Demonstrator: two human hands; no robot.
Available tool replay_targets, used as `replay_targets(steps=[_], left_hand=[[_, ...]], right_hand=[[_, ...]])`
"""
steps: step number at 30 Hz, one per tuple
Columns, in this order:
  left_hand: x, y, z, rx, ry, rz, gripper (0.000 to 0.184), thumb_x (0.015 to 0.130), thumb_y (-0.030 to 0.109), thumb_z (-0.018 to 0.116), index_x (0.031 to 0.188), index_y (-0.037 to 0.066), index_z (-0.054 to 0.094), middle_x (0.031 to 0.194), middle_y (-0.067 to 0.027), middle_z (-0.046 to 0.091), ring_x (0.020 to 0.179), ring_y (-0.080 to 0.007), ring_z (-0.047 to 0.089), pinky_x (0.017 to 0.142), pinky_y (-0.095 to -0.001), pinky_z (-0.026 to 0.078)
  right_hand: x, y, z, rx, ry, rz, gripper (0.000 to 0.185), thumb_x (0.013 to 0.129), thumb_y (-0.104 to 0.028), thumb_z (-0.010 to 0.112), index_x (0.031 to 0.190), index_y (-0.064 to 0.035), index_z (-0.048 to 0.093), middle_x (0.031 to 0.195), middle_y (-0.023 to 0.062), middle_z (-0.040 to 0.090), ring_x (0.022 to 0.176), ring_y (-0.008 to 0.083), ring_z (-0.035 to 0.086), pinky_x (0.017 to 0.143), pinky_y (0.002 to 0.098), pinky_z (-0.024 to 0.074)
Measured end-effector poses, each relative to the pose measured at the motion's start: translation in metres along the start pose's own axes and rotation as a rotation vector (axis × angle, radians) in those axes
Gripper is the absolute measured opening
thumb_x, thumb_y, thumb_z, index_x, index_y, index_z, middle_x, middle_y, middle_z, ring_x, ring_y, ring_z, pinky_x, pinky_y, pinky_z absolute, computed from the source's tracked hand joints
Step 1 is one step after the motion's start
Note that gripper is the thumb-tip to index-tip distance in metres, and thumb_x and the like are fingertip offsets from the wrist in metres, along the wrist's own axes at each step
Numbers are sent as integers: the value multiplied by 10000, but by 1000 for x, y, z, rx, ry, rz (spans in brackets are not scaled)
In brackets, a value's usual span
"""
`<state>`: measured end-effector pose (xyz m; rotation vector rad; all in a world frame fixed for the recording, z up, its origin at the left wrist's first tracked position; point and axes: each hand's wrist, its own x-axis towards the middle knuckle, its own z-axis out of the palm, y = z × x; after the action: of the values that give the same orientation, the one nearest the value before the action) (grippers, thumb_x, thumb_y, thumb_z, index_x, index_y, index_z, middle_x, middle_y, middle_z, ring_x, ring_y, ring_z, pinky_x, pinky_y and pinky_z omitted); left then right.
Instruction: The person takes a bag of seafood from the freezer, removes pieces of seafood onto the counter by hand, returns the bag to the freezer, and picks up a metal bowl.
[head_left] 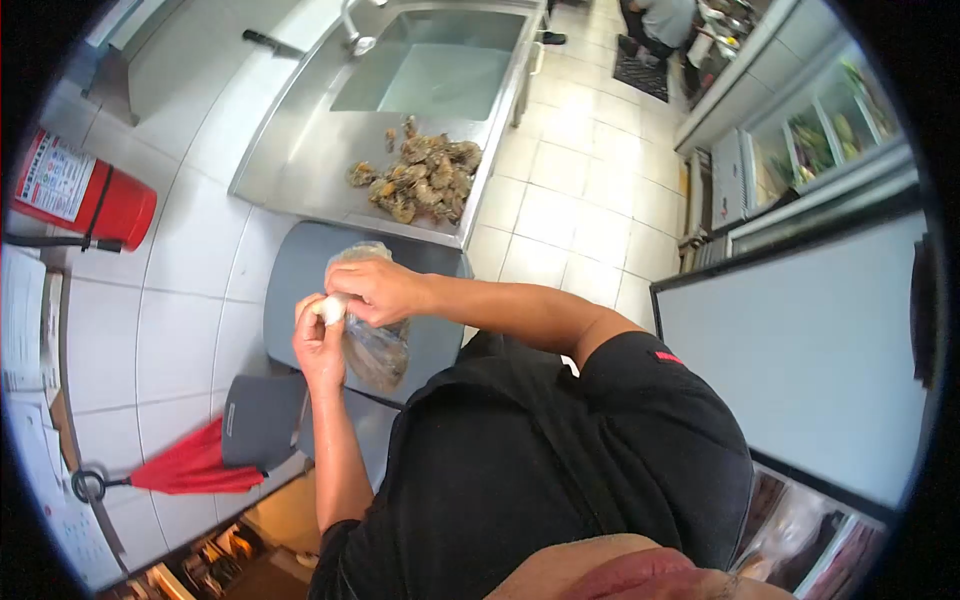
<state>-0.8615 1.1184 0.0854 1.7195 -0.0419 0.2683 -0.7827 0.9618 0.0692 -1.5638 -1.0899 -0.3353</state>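
Observation:
My left hand (320, 345) is closed, its thumb and fingers pinching a small pale white piece (334, 309), probably peeled seafood. From the other side, the closed fingers of my right hand (380, 288) pinch at the same piece. Just beneath and beside my hands, a clear plastic bag (376, 355) with greyish-brown contents rests on a grey chair (292, 270). Beyond the bag, a heap of brown shellfish pieces (430, 180), possibly shrimp heads and shells, lies on the steel drainboard (305, 170); their exact kind is hard to make out.
A sink basin (430, 75) holds cloudy water behind the heap, under a faucet (360, 42). A knife (270, 43) lies at its left. On the wall side are a fire extinguisher (85, 190) and a red umbrella (195, 460). Another person (662, 25) is at the far right.

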Motion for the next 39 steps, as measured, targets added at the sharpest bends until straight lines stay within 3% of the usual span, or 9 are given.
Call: replay_targets(steps=[6, 12, 14, 21, 27, 30, 33, 36, 39], left_hand=[[6, 0, 18, 103, -166, 125, 134, 841, 5, 618, 971, -14, 600, 1064, -38, 551, 955, -130, 532, 821, -245, 431], [-18, -17, 74, 141, -351, 241, 105, 861, 46, 620, 958, 5, 618, 918, -32, 602, 860, -120, 553, 769, -258, 457], [-37, -22, 100, 19, -464, 137, 112, 876, 58, 611, 970, -1, 622, 921, -30, 611, 843, -117, 559, 755, -260, 467], [-115, -66, 199, 1, -839, 234, 140, 888, 45, 579, 1002, -22, 624, 946, -40, 614, 830, -111, 567, 750, -253, 475], [-246, -51, 255, -19, -1112, 219, 147, 852, -38, 534, 961, -5, 627, 876, -39, 578, 787, -118, 540, 691, -246, 447], [-302, -38, 282, -4, -1216, 275, 153, 832, -57, 530, 936, -2, 627, 862, -52, 576, 778, -133, 540, 685, -245, 442], [-361, -36, 312, -3, -1380, 363, 166, 805, -73, 534, 920, 2, 628, 852, -81, 577, 767, -167, 546, 698, -263, 446], [-414, -17, 332, 0, -1501, 508, 197, 751, -89, 562, 909, 11, 625, 885, -115, 610, 813, -233, 585, 756, -302, 465], [-450, -49, 352, -80, -1616, 546, 249, 716, -86, 582, 936, 25, 618, 918, -137, 620, 883, -305, 599, 816, -345, 470]], right_hand=[[-35, -32, 11, -432, 359, 111, 163, 700, -14, 548, 860, -41, 532, 807, 143, 536, 768, 353, 559, 656, 444, 462], [-97, -68, 6, -817, 514, 514, 157, 706, -83, 597, 837, -56, 516, 805, 132, 568, 708, 340, 590, 598, 446, 481], [-125, -74, -3, -900, 629, 477, 176, 712, -132, 612, 827, -52, 506, 753, 151, 591, 697, 359, 610, 594, 450, 488], [-241, -169, -37, -760, 821, 1082, 262, 710, -195, 639, 885, -26, 542, 792, 228, 647, 790, 411, 634, 696, 473, 492], [-385, -252, -44, -512, 725, 1121, 342, 686, -153, 647, 988, 4, 610, 868, 219, 661, 820, 344, 644, 705, 410, 496], [-454, -307, -53, -256, 669, 1102, 300, 716, -195, 659, 931, 16, 650, 836, 147, 671, 772, 218, 627, 682, 350, 490], [-523, -332, -47, 214, 1036, 1213, 286, 752, -240, 674, 872, 19, 678, 800, 66, 657, 721, 121, 580, 649, 304, 477], [-564, -362, -24, 207, 1467, 1149, 249, 784, -238, 671, 833, 5, 692, 755, 22, 633, 686, 87, 550, 626, 277, 464], [-591, -410, -17, -64, 1332, 1500, 217, 779, -213, 682, 834, -3, 703, 735, 23, 639, 675, 97, 555, 617, 283, 463]])
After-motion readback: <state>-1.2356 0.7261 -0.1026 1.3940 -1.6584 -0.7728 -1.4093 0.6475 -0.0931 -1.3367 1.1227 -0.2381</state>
